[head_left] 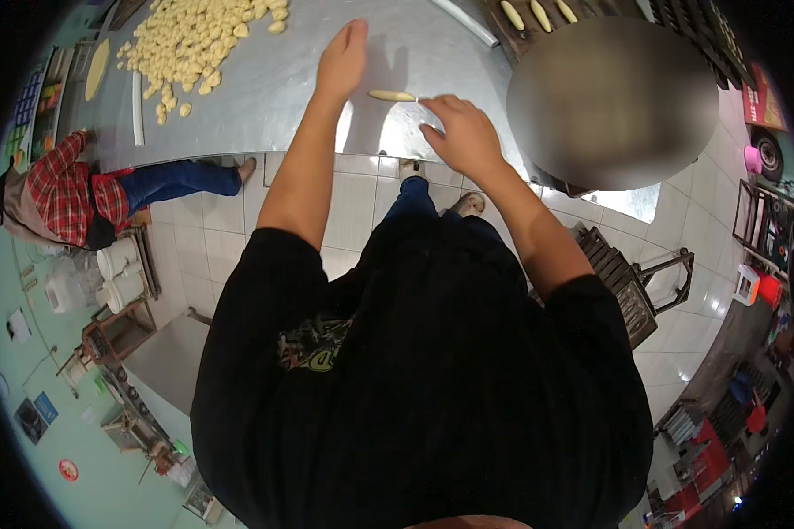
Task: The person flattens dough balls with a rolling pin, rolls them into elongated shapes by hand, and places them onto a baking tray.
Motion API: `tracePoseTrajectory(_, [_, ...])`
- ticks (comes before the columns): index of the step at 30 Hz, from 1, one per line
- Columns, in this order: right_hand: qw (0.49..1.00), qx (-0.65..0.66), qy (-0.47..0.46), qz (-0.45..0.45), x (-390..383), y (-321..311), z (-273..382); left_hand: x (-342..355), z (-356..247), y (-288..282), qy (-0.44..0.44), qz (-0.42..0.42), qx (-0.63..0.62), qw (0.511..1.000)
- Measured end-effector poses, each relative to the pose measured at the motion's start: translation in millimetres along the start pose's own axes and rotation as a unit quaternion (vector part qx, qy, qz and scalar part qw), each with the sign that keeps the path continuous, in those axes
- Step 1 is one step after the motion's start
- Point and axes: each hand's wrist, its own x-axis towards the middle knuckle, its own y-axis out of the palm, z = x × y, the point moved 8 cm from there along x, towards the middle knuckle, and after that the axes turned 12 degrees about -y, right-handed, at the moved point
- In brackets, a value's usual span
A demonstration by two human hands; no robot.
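A short, pale yellow dough roll with tapered ends (392, 95) lies on the metal table (265, 115) between my hands. My right hand (464, 134) is at its right end, fingertips at or just beside the tip, thumb held apart; whether they touch I cannot tell. Raised to the left of the roll, my left hand (344, 60) is turned edge-on with its fingers stretched out, holding nothing. A large heap of small dough lumps (185, 48) covers the table's far left part.
Several shaped dough rolls (540, 14) lie on a dark tray at the far right. A large blurred oval (613, 104) hides what is beside my right hand. Another person in a plaid shirt (71, 189) is at the left. A wooden stool (622, 286) stands right of me.
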Motion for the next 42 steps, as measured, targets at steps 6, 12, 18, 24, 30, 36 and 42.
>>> tracePoseTrajectory(6, [0.995,-0.094,-0.022,0.028,49.9,30.2,-4.6,-25.2,76.2,-45.9,0.004,-0.078,-0.016,0.997])
tracePoseTrajectory(12, [0.955,-0.247,-0.158,0.052,98.4,-37.9,-0.9,-51.6,50.2,-24.7,0.136,-0.128,0.226,0.956])
tracePoseTrajectory(18, [0.957,-0.005,0.051,-0.286,88.5,-275.4,-94.0,-42.6,58.5,-24.0,0.11,-0.163,0.296,0.935])
tracePoseTrajectory(24, [0.923,-0.357,0.093,-0.11,13.5,-203.8,-268.3,-28.8,51.7,-18.5,0.077,-0.189,0.346,0.916])
tracePoseTrajectory(30, [0.934,-0.303,0.125,-0.144,46.3,-213.0,-298.6,-32.4,52.0,-18.7,0.087,-0.194,0.337,0.917])
tracePoseTrajectory(36, [0.968,-0.143,0.183,-0.091,56.2,-186.4,-321.0,-40.2,47.4,-25.9,0.117,-0.224,0.352,0.901])
tracePoseTrajectory(42, [0.938,-0.31,0.128,-0.087,55.9,-209.2,-300.3,-29.8,42.9,-13.9,0.07,-0.202,0.271,0.938])
